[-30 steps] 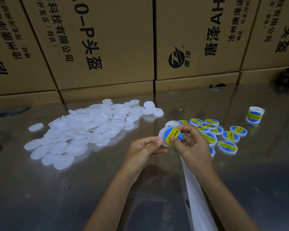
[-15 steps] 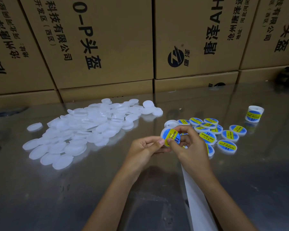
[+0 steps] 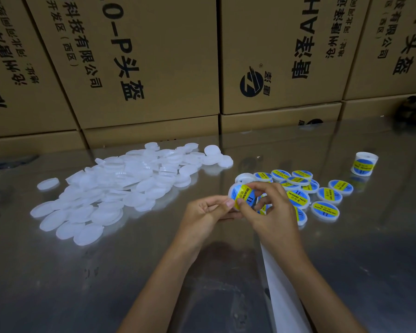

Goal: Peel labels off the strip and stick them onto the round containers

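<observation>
Near edge: white strip (image 3: 283, 292) runs from the bottom of view up under the right forearm, lying on the shiny desk (image 3: 106, 284).

Mid-desk, centre: both hands meet around one round container (image 3: 240, 193), held tilted above the desk. Left hand (image 3: 207, 212) curled, thumb and fingertips pinching the container's near-left rim. Right hand (image 3: 269, 207) curled over it from the right, thumb pressing on the blue-and-yellow label (image 3: 244, 194) on its face; "SOLDERING" legible.

Just right of and behind the hands: cluster of labelled containers (image 3: 322, 195), flat, some overlapping. One plain white one (image 3: 244, 177) at the cluster's left end.

Left, mid to far: wide heap of blank white lids (image 3: 120, 188), one stray (image 3: 48, 183) off its left side.

Far right: label roll (image 3: 364, 163) standing alone, well apart.

Back: wall of printed cartons (image 3: 154, 68).
</observation>
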A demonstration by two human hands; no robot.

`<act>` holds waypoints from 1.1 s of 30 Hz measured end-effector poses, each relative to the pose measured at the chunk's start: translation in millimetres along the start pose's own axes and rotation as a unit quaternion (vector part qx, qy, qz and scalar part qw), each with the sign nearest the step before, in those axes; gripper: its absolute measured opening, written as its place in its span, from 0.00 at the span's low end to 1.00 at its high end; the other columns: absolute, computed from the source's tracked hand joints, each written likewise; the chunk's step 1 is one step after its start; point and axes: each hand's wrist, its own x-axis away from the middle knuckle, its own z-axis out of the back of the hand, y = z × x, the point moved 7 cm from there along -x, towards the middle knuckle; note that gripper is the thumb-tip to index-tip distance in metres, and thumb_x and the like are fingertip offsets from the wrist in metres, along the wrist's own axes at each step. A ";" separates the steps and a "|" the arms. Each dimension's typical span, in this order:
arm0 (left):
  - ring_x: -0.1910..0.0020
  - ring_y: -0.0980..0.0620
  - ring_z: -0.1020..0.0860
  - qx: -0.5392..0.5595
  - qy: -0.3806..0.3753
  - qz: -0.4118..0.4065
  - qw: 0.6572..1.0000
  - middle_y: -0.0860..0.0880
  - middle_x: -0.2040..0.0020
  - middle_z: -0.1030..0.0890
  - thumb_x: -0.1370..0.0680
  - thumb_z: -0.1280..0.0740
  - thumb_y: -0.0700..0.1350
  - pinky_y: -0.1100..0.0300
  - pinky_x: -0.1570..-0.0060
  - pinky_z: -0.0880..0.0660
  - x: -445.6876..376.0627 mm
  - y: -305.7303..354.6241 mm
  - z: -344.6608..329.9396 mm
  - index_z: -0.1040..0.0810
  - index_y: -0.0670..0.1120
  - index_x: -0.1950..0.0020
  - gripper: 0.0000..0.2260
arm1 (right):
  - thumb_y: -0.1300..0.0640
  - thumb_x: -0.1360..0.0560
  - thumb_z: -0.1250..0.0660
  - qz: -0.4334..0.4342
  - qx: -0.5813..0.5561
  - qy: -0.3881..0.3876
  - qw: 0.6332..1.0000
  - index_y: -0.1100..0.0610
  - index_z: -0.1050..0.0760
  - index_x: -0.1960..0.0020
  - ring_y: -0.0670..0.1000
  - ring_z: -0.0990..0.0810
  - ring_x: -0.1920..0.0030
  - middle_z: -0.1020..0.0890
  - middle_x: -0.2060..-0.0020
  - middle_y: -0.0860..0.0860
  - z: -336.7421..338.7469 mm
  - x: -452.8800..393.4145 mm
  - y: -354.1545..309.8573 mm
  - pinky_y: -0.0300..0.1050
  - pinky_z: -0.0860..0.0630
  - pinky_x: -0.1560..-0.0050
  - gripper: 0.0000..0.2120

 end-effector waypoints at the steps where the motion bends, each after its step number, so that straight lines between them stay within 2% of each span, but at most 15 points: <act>1: 0.57 0.49 0.14 0.006 0.002 0.000 1.000 0.44 0.57 0.13 0.20 0.33 0.37 0.66 0.56 0.21 0.3 0.6 0.2 0.16 0.40 0.50 0.06 | 0.58 0.31 0.23 0.004 0.009 0.001 1.000 0.47 0.20 0.49 0.46 0.25 0.63 0.26 0.54 0.46 0.7 0.2 -0.4 0.31 0.31 0.63 0.13; 4: 0.57 0.48 0.14 0.023 0.010 0.009 1.000 0.43 0.56 0.13 0.21 0.33 0.38 0.65 0.56 0.21 0.9 -0.8 2.2 0.16 0.40 0.49 0.06 | 0.55 0.30 0.24 0.018 0.025 0.004 1.000 0.42 0.21 0.44 0.46 0.26 0.60 0.27 0.53 0.43 0.9 1.5 -1.8 0.31 0.31 0.61 0.17; 7: 0.53 0.46 0.14 0.041 0.003 0.026 0.999 0.40 0.53 0.14 0.22 0.32 0.41 0.64 0.54 0.20 1.5 -3.0 3.3 0.14 0.41 0.50 0.07 | 0.50 0.31 0.24 -0.009 0.023 -0.008 1.000 0.37 0.33 0.29 0.41 0.27 0.57 0.29 0.50 0.39 0.3 0.7 7.0 0.27 0.31 0.57 0.34; 9: 0.51 0.46 0.14 0.062 -0.011 0.039 0.997 0.40 0.52 0.14 0.24 0.31 0.44 0.63 0.52 0.20 1.8 -3.1 1.8 0.13 0.43 0.51 0.08 | 0.46 0.30 0.25 -0.025 0.027 -0.016 0.999 0.38 0.36 0.27 0.40 0.27 0.56 0.28 0.51 0.39 0.1 -0.3 13.5 0.27 0.30 0.56 0.35; 11: 0.49 0.45 0.15 0.076 -0.024 0.044 0.996 0.40 0.50 0.14 0.26 0.30 0.47 0.62 0.50 0.20 1.4 -2.4 0.4 0.12 0.45 0.50 0.10 | 0.41 0.30 0.27 -0.023 0.038 -0.028 0.999 0.40 0.28 0.33 0.44 0.26 0.57 0.25 0.52 0.40 -3.0 0.5 14.8 0.34 0.27 0.56 0.26; 13: 0.45 0.44 0.16 0.077 -0.040 0.046 0.995 0.39 0.46 0.15 0.25 0.31 0.47 0.61 0.48 0.20 1.1 -2.8 -0.2 0.13 0.43 0.47 0.12 | 0.35 0.31 0.30 -0.020 0.029 -0.039 0.999 0.40 0.23 0.43 0.46 0.25 0.58 0.21 0.54 0.41 -7.2 1.3 13.7 0.45 0.24 0.57 0.18; 14: 0.44 0.43 0.16 0.074 -0.048 0.048 0.995 0.39 0.45 0.15 0.25 0.31 0.47 0.60 0.46 0.21 1.3 -3.0 -0.6 0.14 0.42 0.44 0.14 | 0.33 0.31 0.31 -0.018 0.023 -0.039 0.999 0.40 0.23 0.48 0.46 0.25 0.60 0.20 0.57 0.41 -7.9 1.2 12.9 0.46 0.24 0.58 0.17; 17: 0.41 0.42 0.17 0.067 -0.067 0.058 0.994 0.38 0.43 0.16 0.24 0.32 0.48 0.58 0.43 0.21 2.1 -5.4 -2.0 0.18 0.39 0.39 0.18 | 0.30 0.33 0.32 -0.011 0.016 -0.036 0.999 0.43 0.24 0.55 0.46 0.28 0.66 0.21 0.65 0.43 -4.8 0.6 12.5 0.44 0.27 0.64 0.18; 19: 0.43 0.41 0.17 0.063 -0.066 0.065 0.994 0.37 0.44 0.16 0.25 0.31 0.48 0.58 0.43 0.21 2.5 -6.6 -2.5 0.18 0.38 0.39 0.19 | 0.31 0.32 0.31 -0.017 0.009 -0.037 0.999 0.48 0.23 0.58 0.48 0.28 0.68 0.23 0.69 0.49 -4.1 1.3 14.6 0.47 0.28 0.65 0.20; 21: 0.45 0.41 0.16 0.062 -0.061 0.070 0.994 0.35 0.45 0.16 0.25 0.30 0.48 0.56 0.43 0.20 3.1 -7.1 -2.5 0.17 0.37 0.42 0.18 | 0.35 0.29 0.31 -0.020 0.010 -0.028 0.999 0.53 0.25 0.64 0.48 0.33 0.71 0.28 0.74 0.51 -3.0 1.8 15.0 0.46 0.32 0.67 0.22; 23: 0.48 0.42 0.15 0.056 -0.061 0.070 0.994 0.35 0.46 0.16 0.26 0.29 0.48 0.56 0.43 0.20 4.3 -6.0 -5.0 0.17 0.37 0.44 0.17 | 0.39 0.27 0.31 -0.019 0.024 -0.012 0.999 0.56 0.33 0.69 0.45 0.38 0.72 0.36 0.76 0.49 -0.4 0.8 15.2 0.42 0.38 0.70 0.24; 25: 0.54 0.45 0.16 0.031 -0.055 0.056 0.996 0.37 0.48 0.15 0.27 0.27 0.45 0.58 0.48 0.21 4.6 -4.9 -9.0 0.18 0.40 0.41 0.16 | 0.43 0.25 0.32 -0.013 0.034 -0.005 0.999 0.58 0.36 0.70 0.46 0.40 0.73 0.38 0.77 0.48 0.8 0.1 15.6 0.40 0.42 0.71 0.25; 28: 0.61 0.47 0.19 -0.015 -0.025 0.019 0.999 0.36 0.52 0.16 0.27 0.25 0.33 0.59 0.57 0.22 3.5 -3.7 -10.8 0.23 0.47 0.35 0.22 | 0.47 0.21 0.35 -0.001 0.034 -0.026 0.999 0.61 0.26 0.67 0.47 0.36 0.73 0.30 0.77 0.53 -4.2 1.9 15.0 0.47 0.36 0.68 0.22; 30: 0.62 0.47 0.20 -0.040 -0.015 -0.003 0.999 0.37 0.52 0.15 0.27 0.25 0.33 0.59 0.59 0.21 3.6 -1.5 -10.9 0.20 0.47 0.36 0.21 | 0.49 0.19 0.37 0.005 0.035 -0.028 0.999 0.61 0.26 0.67 0.46 0.37 0.72 0.30 0.77 0.53 -4.5 2.7 12.4 0.47 0.36 0.69 0.22; 33: 0.68 0.48 0.20 -0.039 -0.003 -0.018 0.999 0.41 0.53 0.13 0.26 0.25 0.36 0.57 0.57 0.19 4.4 1.4 -8.9 0.18 0.50 0.39 0.18 | 0.49 0.19 0.38 0.003 0.016 -0.017 1.000 0.62 0.32 0.68 0.44 0.39 0.72 0.36 0.77 0.47 -2.4 1.5 10.3 0.39 0.40 0.70 0.23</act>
